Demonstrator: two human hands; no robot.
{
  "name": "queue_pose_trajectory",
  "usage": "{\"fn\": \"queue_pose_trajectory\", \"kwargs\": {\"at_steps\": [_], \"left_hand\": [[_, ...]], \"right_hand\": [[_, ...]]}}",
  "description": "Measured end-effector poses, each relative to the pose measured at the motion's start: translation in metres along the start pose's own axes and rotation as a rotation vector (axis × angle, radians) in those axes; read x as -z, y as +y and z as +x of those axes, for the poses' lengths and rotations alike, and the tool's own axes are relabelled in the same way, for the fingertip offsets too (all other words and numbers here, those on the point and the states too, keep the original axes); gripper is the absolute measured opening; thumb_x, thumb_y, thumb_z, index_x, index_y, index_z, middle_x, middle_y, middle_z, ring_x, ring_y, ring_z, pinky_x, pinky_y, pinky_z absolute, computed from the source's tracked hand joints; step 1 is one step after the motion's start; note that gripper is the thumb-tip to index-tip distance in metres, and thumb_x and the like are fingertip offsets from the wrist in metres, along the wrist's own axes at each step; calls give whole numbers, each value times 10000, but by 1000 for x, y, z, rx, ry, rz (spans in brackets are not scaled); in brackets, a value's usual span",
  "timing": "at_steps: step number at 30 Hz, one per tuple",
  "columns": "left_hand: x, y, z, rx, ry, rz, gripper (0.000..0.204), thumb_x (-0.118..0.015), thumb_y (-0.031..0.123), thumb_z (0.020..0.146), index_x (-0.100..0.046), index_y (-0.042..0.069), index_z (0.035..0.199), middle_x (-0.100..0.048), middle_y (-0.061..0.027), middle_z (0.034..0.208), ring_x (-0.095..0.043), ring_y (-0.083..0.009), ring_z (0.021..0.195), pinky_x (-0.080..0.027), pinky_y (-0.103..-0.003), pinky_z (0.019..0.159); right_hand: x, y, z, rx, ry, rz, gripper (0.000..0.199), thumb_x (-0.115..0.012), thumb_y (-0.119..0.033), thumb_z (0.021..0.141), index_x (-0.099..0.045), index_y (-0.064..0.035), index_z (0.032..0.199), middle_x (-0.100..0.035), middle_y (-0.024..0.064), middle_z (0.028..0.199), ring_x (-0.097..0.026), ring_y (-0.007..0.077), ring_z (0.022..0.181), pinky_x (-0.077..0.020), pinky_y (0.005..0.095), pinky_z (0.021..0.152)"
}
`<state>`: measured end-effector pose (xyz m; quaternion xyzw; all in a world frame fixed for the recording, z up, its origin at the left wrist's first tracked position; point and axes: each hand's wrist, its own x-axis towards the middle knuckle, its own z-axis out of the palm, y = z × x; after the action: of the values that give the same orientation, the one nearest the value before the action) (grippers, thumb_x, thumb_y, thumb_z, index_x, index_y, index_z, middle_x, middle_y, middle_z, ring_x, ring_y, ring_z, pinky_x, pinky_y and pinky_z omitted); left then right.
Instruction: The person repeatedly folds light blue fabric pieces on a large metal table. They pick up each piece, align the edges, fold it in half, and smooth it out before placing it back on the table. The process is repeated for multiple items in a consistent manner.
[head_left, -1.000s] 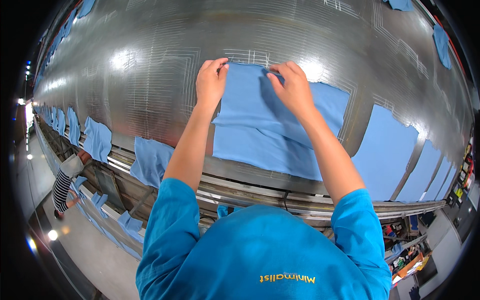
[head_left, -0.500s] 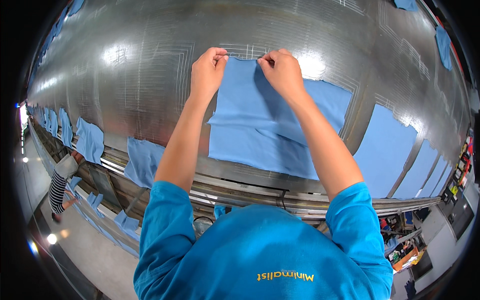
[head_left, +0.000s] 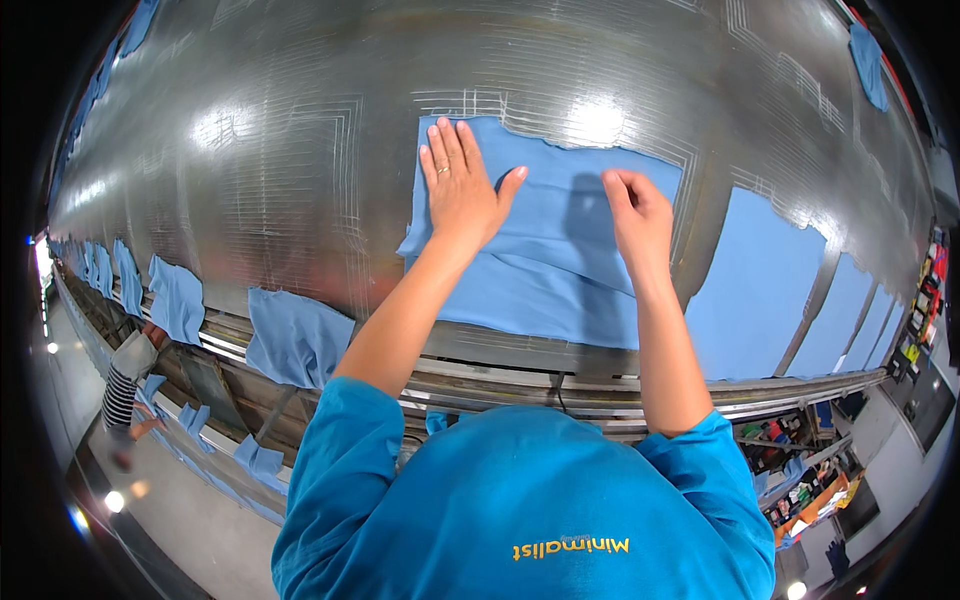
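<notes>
While the left hand (head_left: 460, 195) lies on the blue cloth (head_left: 540, 240), fingers released and spread flat, the right hand (head_left: 643, 218) hangs over it, fingers loosely clenched; cloth runs under both, metal table (head_left: 400, 60) beyond the fingertips

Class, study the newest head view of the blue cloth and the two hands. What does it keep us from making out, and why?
All in the head view:
- The part of the blue cloth under the left hand: covered by that hand.
- The palm of the right hand: hidden behind its own back and curled fingers.
- The metal table's middle far edge: cut off by the picture's top.
- The farthest cloth pieces at left: too small to count.
</notes>
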<state>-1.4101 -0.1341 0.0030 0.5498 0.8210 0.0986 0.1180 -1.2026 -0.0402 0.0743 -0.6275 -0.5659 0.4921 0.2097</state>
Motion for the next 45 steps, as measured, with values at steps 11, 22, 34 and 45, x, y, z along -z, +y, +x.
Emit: {"fn": "queue_pose_trajectory", "kwargs": {"at_steps": [11, 22, 34, 45], "left_hand": [[11, 22, 27, -83, 116, -146, 877, -541, 591, 1026, -327, -39, 1597, -214, -327, 1679, -164, -436, 1591, -77, -579, 1274], [14, 73, 38, -422, 157, -348, 256, -772, 264, 938, -773, 84, 1120, -689, -90, 1279, -603, -273, 1217, -384, -448, 1097], [-14, 116, 73, -365, 78, -335, 147, -794, 253, 896, -799, 129, 975, -679, -28, 998, -604, -249, 998, -414, -423, 938], [-6, 125, 75, -308, 40, -396, 131, -766, 257, 918, -794, 133, 952, -673, -14, 989, -594, -221, 984, -387, -400, 945]], "right_hand": [[84, 101, -72, -149, 198, 97, 211, -715, -188, 1011, -737, 19, 1043, -642, 7, 936, -554, 63, 756, -489, 250, 701], [78, 104, -24, -32, 349, -82, 233, -776, -218, 914, -743, -4, 1000, -692, 106, 871, -660, 230, 773, -538, 368, 734], [87, 79, -3, -231, 177, -204, 178, -754, -227, 902, -737, -50, 915, -698, 100, 804, -683, 303, 767, -530, 431, 719], [79, 75, 56, 299, 363, -270, 123, -737, -138, 946, -740, -72, 1049, -659, 94, 956, -664, 239, 795, -525, 371, 726]]}}
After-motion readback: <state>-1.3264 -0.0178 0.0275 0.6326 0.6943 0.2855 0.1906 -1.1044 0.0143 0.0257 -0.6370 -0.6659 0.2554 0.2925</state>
